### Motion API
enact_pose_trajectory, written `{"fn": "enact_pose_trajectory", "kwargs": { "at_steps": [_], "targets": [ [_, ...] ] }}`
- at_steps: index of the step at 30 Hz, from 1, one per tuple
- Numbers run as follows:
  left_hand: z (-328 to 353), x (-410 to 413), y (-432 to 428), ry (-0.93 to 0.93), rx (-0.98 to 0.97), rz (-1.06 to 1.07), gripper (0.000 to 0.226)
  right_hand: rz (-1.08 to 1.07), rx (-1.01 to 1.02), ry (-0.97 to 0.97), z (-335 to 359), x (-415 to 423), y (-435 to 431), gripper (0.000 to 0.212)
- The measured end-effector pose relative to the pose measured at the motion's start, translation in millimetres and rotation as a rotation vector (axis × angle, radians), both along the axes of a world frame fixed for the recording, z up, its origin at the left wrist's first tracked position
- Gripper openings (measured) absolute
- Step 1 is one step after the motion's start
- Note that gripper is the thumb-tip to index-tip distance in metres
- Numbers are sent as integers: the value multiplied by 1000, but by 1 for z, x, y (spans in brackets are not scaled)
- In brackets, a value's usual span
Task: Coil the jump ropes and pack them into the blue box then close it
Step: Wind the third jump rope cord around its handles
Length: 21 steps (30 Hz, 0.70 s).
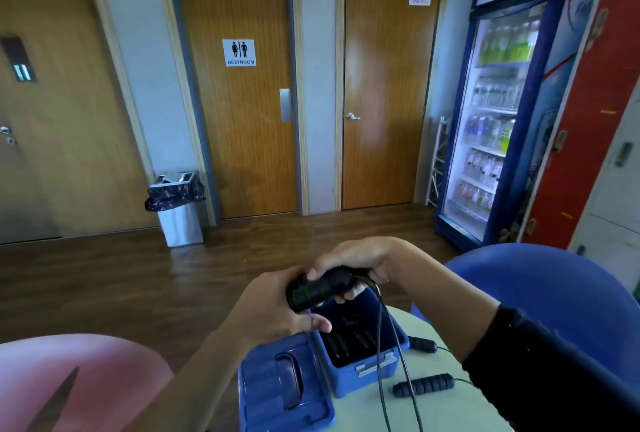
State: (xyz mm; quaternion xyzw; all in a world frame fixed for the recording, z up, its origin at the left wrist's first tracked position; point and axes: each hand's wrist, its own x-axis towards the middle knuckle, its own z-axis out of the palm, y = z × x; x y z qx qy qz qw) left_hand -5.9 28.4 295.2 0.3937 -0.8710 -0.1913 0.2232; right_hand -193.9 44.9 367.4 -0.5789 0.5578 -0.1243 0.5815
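Observation:
Both hands hold a pair of black jump rope handles with green rings above the open blue box. My left hand grips the near end, my right hand the far end. The thin dark cord hangs from the handles down across the box front to the table. Dark rope parts lie inside the box. Its blue lid with a black handle lies flat to the left. Two more black ribbed handles with green cord rest on the white table, right of the box.
A blue chair back stands right of the table, a pink chair at lower left. Beyond the wooden floor are three doors, a steel bin with a black bag, and a lit drinks fridge.

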Motion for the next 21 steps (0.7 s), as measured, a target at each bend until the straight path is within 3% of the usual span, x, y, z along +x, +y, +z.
{"fn": "enact_pose_trajectory", "kwargs": {
  "at_steps": [5,14,17,21],
  "targets": [
    [-1,15,-5,411,314,43,78,-188,-161,-41,24,6,6,67],
    [22,-2,-2,1218,804,-219,98,-320,-242,-381,6,49,49,52],
    [38,-8,-5,1350,826,-208,101,-277,-222,-391,-6,61,53,50],
    [51,-11,-10,1367,910,-246,104,-263,-224,-366,-8,68,48,50]
  ]
}}
